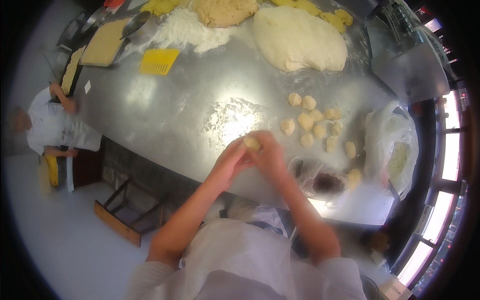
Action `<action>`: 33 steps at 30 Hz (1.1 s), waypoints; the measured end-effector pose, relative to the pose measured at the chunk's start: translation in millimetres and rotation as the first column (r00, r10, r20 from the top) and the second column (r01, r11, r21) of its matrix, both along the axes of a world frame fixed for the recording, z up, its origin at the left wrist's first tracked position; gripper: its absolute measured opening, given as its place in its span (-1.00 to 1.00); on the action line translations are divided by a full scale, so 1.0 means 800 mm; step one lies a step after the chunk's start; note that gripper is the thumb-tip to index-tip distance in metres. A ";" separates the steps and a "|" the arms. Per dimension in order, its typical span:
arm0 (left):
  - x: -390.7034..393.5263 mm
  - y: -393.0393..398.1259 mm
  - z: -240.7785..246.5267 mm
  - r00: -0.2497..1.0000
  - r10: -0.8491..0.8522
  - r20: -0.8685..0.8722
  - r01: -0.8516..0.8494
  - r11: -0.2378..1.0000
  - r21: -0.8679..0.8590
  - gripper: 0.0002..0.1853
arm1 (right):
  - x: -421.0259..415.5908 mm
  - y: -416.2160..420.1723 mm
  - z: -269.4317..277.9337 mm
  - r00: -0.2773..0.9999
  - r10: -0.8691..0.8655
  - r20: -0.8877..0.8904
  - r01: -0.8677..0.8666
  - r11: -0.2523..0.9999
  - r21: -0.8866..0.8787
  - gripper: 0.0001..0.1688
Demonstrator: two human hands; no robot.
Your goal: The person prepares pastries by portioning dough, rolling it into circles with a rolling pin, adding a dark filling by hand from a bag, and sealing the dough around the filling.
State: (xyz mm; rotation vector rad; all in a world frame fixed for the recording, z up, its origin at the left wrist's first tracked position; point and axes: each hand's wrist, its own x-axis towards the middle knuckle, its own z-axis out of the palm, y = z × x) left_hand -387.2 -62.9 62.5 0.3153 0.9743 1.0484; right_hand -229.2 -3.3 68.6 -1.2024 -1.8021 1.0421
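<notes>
Between my two hands, above the metal worktable [180,112], is a small pale piece of dough [252,143]. My left hand [233,159] cups it from the left, and my right hand [268,152] closes over it from the right. The fingers partly hide the piece. To the right of my hands lies a loose group of several small dough pieces [305,122]. Nearer me, beside my right forearm, rests a clear plastic bag with a dark filling [328,183]. One more pale piece [353,179] touches or sits close to that bag's right side.
A large dough mass [300,39] lies at the back, beside a browner one [227,11] and loose flour [191,32]. A yellow scraper [159,61], metal bowl [140,28] and filled tray [105,41] are left. A plastic bag [392,150] stands right. A co-worker [56,120] stands far left near a stool [118,223].
</notes>
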 end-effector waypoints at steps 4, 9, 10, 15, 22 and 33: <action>0.015 0.007 -0.006 0.998 -0.056 -0.024 0.056 0.998 0.007 -0.50 | -0.004 -0.032 -0.011 0.999 -0.027 -0.031 0.029 0.996 0.080 -0.56; -0.004 -0.005 0.011 0.894 -0.155 -0.421 0.178 0.984 0.014 -0.52 | 0.004 -0.055 -0.051 0.900 -0.233 0.367 0.144 0.956 0.255 -0.49; -0.021 -0.014 -0.003 0.825 -0.106 -0.555 0.197 0.975 0.106 -0.55 | 0.001 -0.061 -0.046 0.878 -0.216 0.426 0.112 0.960 0.255 -0.46; -0.102 -0.042 -0.035 0.671 -0.066 -0.738 0.264 0.952 0.155 -0.68 | 0.010 -0.058 -0.034 0.921 -0.203 0.332 0.188 0.979 0.077 -0.34; -0.133 -0.048 -0.044 0.818 -0.150 -0.555 0.215 0.975 0.054 -0.73 | -0.061 0.017 -0.052 0.712 -0.236 0.661 0.033 0.952 0.305 -0.18; -0.142 -0.036 -0.030 0.813 -0.253 -0.525 0.312 0.950 0.026 -0.70 | -0.040 0.036 -0.075 0.819 -0.290 0.496 0.259 0.957 0.132 -0.28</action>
